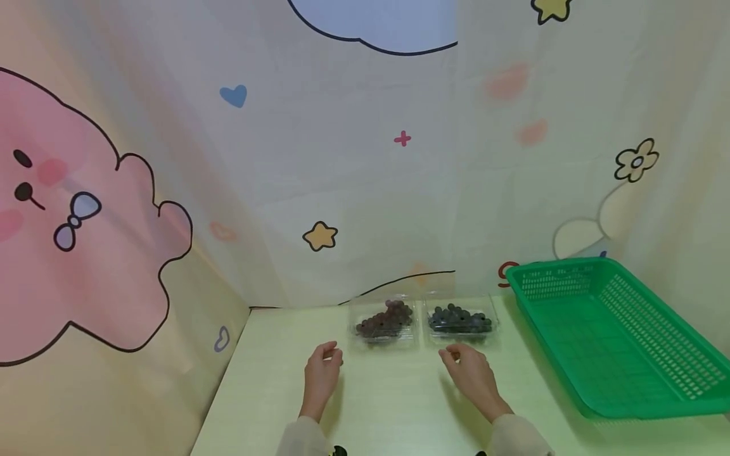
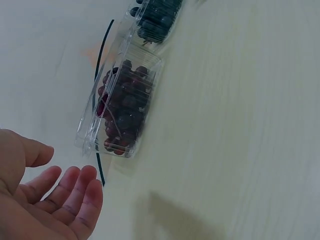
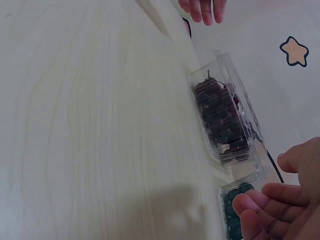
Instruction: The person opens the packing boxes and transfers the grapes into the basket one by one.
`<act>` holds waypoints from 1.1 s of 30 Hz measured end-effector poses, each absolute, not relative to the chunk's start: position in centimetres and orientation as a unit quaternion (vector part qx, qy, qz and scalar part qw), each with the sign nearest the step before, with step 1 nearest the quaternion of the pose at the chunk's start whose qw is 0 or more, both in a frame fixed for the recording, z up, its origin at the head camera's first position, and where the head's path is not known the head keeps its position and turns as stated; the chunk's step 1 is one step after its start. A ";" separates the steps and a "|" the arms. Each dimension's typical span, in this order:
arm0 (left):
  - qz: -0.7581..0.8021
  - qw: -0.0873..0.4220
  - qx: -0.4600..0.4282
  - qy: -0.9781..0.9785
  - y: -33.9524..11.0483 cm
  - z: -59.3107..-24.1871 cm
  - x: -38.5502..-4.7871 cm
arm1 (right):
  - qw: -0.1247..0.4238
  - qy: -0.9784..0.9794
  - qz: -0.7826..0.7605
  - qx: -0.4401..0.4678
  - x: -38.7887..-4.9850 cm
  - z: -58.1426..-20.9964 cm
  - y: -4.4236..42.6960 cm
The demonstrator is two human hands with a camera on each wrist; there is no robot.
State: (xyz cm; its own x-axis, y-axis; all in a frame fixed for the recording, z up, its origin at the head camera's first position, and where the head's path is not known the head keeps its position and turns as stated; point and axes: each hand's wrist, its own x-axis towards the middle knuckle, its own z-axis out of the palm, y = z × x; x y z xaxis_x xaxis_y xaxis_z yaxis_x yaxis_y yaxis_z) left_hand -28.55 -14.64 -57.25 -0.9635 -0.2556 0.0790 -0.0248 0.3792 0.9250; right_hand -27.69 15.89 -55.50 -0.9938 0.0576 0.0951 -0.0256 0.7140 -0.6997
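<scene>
Two clear plastic boxes of grapes stand side by side at the back of the table. Reddish grapes (image 1: 388, 320) fill the left box (image 2: 127, 107), and dark blue-black grapes (image 1: 459, 319) the right one (image 3: 232, 212). My left hand (image 1: 322, 375) hovers in front and to the left of the red grapes, fingers loosely bent, holding nothing. In front of the dark grapes is my right hand (image 1: 472, 375), also holding nothing, its fingers relaxed. In the right wrist view its fingers (image 3: 265, 210) partly hide the dark grape box. Neither hand visibly touches a box.
A large green plastic basket (image 1: 553, 342) with perforated sides stands on the right of the pale wooden table (image 1: 388, 405). Behind the boxes hangs a printed cloth (image 1: 353, 158), which also covers the left side.
</scene>
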 end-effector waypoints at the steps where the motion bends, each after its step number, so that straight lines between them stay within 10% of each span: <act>1: -0.554 0.103 0.092 -0.821 -14.6 -57.3 -28.8 | 0.054 -0.920 0.387 -0.012 -27.9 -55.6 15.7; 33: -0.699 0.048 0.171 -0.692 -12.7 -58.0 -33.3 | -0.006 -0.795 0.595 -0.116 -32.0 -56.7 9.9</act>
